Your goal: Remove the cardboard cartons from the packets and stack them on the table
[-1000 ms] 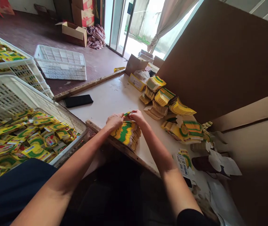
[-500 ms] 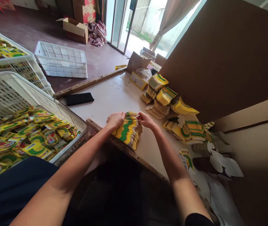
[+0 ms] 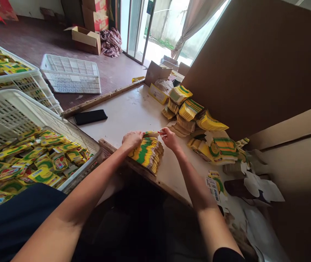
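Note:
A row of flat yellow-and-green card packets (image 3: 146, 154) stands on edge, fanned tightly, along the table's near side. At its far end one yellow-and-green card packet (image 3: 152, 134) is raised a little above the others. My left hand (image 3: 132, 140) is closed on the left end of that packet, its fingers partly hidden. My right hand (image 3: 169, 139) pinches at the packet's right end with thumb and fingertips; a small reddish spot shows there, too small to make out.
Bundles of similar packets (image 3: 189, 109) are piled at the table's right side, by a brown board (image 3: 254, 65). A black phone (image 3: 90, 116) lies at the left edge. Left of the table, a white plastic crate (image 3: 79, 174) holds many filled packs. Another white crate (image 3: 72, 74) stands on the floor.
The end packet has come up above the row between my hands. My right hand has risen slightly; my left hand stays at the far end. The view has shifted slightly.

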Action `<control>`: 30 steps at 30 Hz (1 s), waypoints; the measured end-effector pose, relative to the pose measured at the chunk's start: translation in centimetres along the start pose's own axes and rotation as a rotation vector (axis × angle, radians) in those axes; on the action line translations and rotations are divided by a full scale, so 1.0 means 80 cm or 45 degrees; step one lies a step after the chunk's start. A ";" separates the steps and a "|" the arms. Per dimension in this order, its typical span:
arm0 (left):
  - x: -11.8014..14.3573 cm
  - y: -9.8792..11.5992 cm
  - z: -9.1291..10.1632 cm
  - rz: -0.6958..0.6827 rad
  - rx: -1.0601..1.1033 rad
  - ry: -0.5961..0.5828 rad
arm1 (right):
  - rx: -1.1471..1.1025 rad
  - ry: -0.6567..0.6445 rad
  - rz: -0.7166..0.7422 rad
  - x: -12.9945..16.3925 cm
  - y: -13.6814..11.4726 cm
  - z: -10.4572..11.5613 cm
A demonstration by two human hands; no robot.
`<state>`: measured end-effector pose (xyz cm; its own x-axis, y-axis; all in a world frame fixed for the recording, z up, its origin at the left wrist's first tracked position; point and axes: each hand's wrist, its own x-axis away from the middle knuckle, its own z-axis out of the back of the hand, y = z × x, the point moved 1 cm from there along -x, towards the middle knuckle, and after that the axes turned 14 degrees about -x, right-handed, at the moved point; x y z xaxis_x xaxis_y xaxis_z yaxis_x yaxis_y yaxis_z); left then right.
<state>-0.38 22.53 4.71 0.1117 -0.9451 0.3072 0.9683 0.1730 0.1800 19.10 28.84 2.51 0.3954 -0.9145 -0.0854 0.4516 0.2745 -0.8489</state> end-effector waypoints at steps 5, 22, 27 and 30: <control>0.000 0.000 0.000 0.005 0.001 0.001 | 0.153 0.057 0.066 0.004 -0.001 -0.006; 0.002 0.001 0.002 0.004 0.019 -0.017 | 0.349 -0.060 0.040 -0.023 -0.022 -0.007; 0.003 0.001 0.003 -0.007 0.015 -0.011 | 0.413 -0.010 0.021 -0.037 -0.027 -0.014; 0.004 0.002 0.004 -0.004 0.013 -0.017 | 0.446 0.033 0.018 -0.039 -0.029 -0.019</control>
<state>-0.28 22.34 5.11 0.1055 -0.9418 0.3192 0.9664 0.1727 0.1903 15.59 30.64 3.92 0.3849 -0.9161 -0.1128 0.6954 0.3682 -0.6172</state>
